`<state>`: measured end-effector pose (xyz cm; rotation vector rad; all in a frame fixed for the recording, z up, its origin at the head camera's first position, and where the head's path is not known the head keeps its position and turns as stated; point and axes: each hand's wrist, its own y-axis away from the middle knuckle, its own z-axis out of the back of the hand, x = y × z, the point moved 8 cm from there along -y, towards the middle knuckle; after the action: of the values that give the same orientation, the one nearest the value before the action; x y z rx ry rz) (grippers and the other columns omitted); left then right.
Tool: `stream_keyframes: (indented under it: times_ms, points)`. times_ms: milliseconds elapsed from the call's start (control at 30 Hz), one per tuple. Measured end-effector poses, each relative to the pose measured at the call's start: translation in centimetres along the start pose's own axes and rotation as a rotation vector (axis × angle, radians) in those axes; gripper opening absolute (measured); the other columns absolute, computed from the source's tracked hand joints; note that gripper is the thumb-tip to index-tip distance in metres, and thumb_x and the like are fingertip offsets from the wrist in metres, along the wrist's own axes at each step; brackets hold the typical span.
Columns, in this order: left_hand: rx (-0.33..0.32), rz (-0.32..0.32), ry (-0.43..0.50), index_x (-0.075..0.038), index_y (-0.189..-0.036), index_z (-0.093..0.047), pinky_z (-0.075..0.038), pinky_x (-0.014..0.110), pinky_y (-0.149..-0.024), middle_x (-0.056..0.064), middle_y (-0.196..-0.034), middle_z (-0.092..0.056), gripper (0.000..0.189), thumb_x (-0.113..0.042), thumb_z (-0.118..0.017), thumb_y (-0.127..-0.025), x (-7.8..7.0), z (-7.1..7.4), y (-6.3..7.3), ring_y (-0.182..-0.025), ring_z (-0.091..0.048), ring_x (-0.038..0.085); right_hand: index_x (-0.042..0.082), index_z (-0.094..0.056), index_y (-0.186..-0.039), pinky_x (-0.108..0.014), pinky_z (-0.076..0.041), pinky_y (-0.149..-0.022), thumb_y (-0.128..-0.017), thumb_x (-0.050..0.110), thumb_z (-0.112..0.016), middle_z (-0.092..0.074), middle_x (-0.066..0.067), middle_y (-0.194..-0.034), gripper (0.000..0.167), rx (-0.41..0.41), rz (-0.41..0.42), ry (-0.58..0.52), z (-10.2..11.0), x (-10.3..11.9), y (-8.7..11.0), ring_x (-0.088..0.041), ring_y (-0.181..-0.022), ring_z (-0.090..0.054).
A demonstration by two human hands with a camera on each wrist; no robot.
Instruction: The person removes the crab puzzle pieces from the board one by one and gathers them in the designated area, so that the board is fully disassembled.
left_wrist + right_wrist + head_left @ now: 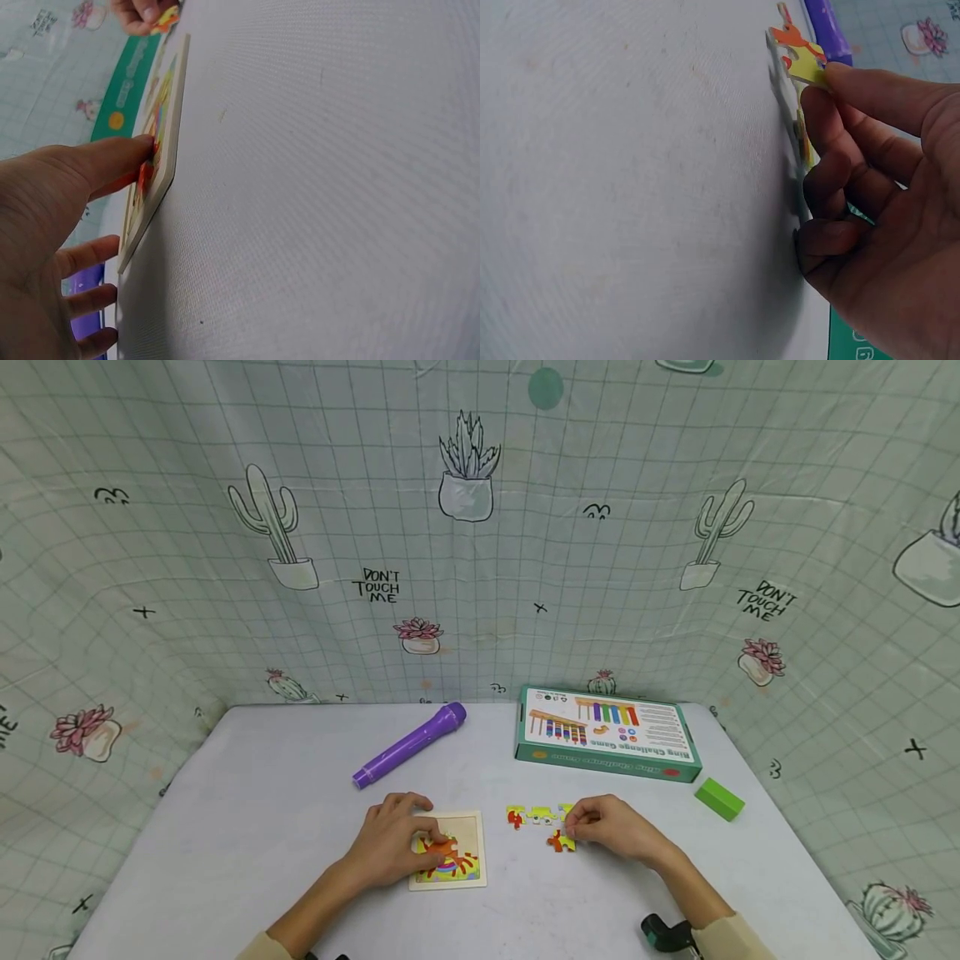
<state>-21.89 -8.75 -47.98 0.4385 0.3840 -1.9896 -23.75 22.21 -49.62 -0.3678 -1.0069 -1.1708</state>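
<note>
My left hand (pixel 393 843) lies over the left side of a small wooden jigsaw tray (pixel 482 852), thumb and index finger touching the orange and yellow puzzle pieces (pixel 453 867) inside it. In the left wrist view its thumb (pixel 120 161) rests on the picture, while the other fingers reach past the tray's edge. My right hand (pixel 618 831) pinches a yellow, orange and red puzzle piece (pixel 799 56) by its corner between thumb and index finger, close over the white table. Beyond that hand, several loose yellow pieces (pixel 540 815) lie in a row.
A purple toy microphone (pixel 408 746) lies behind the tray. At the back right is a green and white game box (pixel 607 735), with a green block (pixel 720 799) beside it. A black object (pixel 667 935) shows by the right wrist. Patterned cloth (pixel 480 568) hangs behind the table.
</note>
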Motion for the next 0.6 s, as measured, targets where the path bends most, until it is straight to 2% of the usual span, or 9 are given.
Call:
stream_keyframes:
  times_ms: [600]
  points:
    - [-0.001, -0.01, -0.017, -0.035, -0.086, -0.076, -0.036, 0.066, -0.097, 0.003, -0.127, -0.059, 0.014, -0.046, -0.082, -0.079, 0.12, -0.18, 0.0, -0.123, -0.046, 0.035, 0.01, -0.071, -0.091, -0.027, -0.043, -0.065, -0.091, 0.021, -0.073, -0.063, -0.001, -0.077, 0.011, -0.027, -0.009, 0.109, 0.8, -1.06, -0.23, -0.018, -0.074, -0.055]
